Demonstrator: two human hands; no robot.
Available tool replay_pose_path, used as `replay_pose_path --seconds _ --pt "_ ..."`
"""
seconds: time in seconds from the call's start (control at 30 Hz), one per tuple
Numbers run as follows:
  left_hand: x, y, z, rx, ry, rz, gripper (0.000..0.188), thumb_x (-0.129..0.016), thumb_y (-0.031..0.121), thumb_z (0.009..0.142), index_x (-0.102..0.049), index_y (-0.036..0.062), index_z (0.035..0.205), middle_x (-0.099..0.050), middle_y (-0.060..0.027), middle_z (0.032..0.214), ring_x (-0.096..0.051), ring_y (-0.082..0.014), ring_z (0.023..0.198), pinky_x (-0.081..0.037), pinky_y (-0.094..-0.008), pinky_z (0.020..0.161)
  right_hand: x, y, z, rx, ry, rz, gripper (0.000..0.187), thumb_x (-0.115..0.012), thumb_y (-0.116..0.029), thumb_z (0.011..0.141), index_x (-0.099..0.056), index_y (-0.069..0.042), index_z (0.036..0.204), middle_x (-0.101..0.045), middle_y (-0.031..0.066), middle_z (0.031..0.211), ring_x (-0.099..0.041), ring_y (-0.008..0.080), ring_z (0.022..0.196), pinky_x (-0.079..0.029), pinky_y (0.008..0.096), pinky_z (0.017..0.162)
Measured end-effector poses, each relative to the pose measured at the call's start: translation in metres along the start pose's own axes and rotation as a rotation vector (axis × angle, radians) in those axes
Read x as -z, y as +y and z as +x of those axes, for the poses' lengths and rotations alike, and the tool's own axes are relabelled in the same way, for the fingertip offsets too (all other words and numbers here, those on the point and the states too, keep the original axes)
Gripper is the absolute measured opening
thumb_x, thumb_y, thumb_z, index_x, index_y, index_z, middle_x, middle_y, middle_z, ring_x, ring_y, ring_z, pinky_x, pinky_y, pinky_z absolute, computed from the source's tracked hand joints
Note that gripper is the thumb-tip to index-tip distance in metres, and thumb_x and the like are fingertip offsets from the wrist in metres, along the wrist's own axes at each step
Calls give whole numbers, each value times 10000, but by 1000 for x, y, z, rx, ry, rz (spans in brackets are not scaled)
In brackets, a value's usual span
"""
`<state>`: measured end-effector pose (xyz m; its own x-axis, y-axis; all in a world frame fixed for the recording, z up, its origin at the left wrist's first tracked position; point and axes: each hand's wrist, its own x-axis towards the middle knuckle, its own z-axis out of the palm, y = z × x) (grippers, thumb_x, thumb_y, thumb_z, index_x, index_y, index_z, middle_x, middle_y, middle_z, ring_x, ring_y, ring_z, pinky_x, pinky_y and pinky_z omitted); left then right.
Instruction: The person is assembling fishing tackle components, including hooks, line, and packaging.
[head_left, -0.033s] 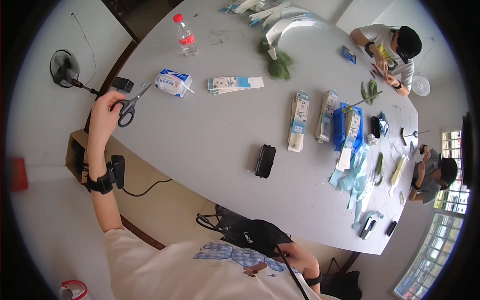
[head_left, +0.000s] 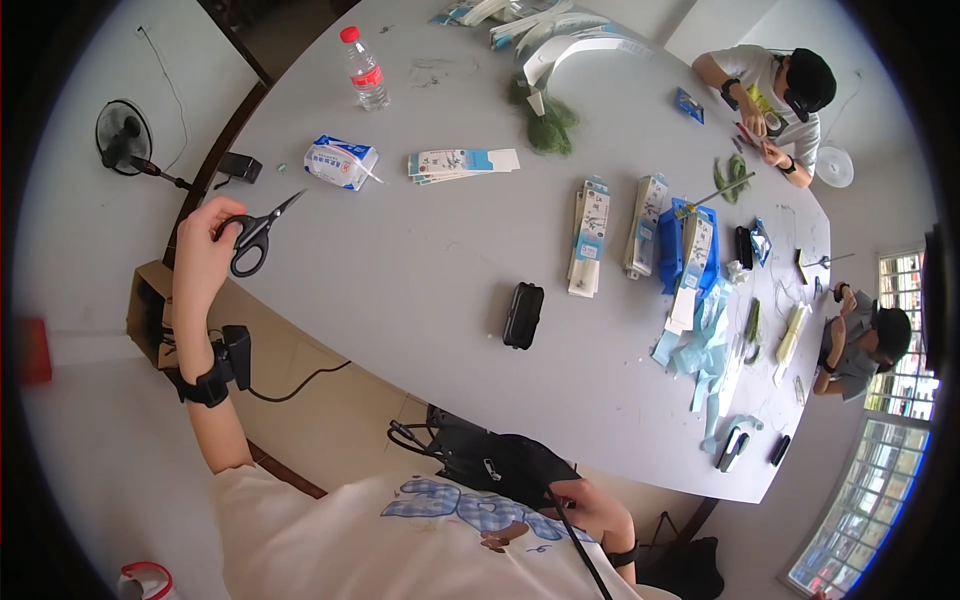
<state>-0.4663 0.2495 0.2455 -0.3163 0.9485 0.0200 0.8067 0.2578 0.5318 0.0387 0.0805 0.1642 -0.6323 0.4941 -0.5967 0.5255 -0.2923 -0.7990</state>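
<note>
Over the table's left edge, my left hand [head_left: 205, 245] is closed on the black-handled scissors [head_left: 254, 237]. Their pointed tips face away and to the right, toward a white-and-blue soft pack of wipes or tissues [head_left: 340, 163]. A small black box-shaped object [head_left: 238, 168] sits just beyond the hand. My right hand [head_left: 585, 502] is low by my lap, against a black bag [head_left: 500, 452]; its fingers are largely hidden. To the right of the soft pack lie several flat printed card sleeves [head_left: 462, 162].
A red-capped water bottle [head_left: 366, 72], a green fibre bundle [head_left: 548, 125], a black case [head_left: 523, 315], sleeve stacks [head_left: 590, 235] and a blue bin [head_left: 672, 250] stand on the grey table [head_left: 420, 260]. Two people [head_left: 775, 85] work along the far right side.
My left hand has shifted slightly nearer and to the right relative to the table, with the scissors in it. The whole view has moved a little. My right hand stays by the bag.
</note>
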Motion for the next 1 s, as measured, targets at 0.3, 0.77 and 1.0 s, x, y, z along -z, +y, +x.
replay_pose_path --seconds 0.3,0.77,1.0 --pt "-143 56 -176 228 -213 -642 145 -478 -43 720 -587 -21 813 -558 -28 662 -456 -48 556 -370 -207 513 -59 33 -27 -12 190 -49 191 -686 -65 714 -548 21 814 -523 115 652 -527 213 577 -436 288 550" --pt "-320 102 -250 67 -581 -1013 107 -485 -15 795 -553 21 869 -551 -1 778 -513 -31 686 -398 -176 554 -25 209 -12 -2 -6 -243 188 -568 22 720 -539 23 906 -549 182 847 -532 372 826 -430 412 692" --pt "-376 96 -268 52 -510 -927 106 -497 10 796 -552 30 885 -551 -10 851 -523 -73 799 -432 -212 705 -21 310 -5 14 -33 -339 190 -615 -65 740 -507 -11 886 -529 178 795 -531 377 761 -425 413 647"
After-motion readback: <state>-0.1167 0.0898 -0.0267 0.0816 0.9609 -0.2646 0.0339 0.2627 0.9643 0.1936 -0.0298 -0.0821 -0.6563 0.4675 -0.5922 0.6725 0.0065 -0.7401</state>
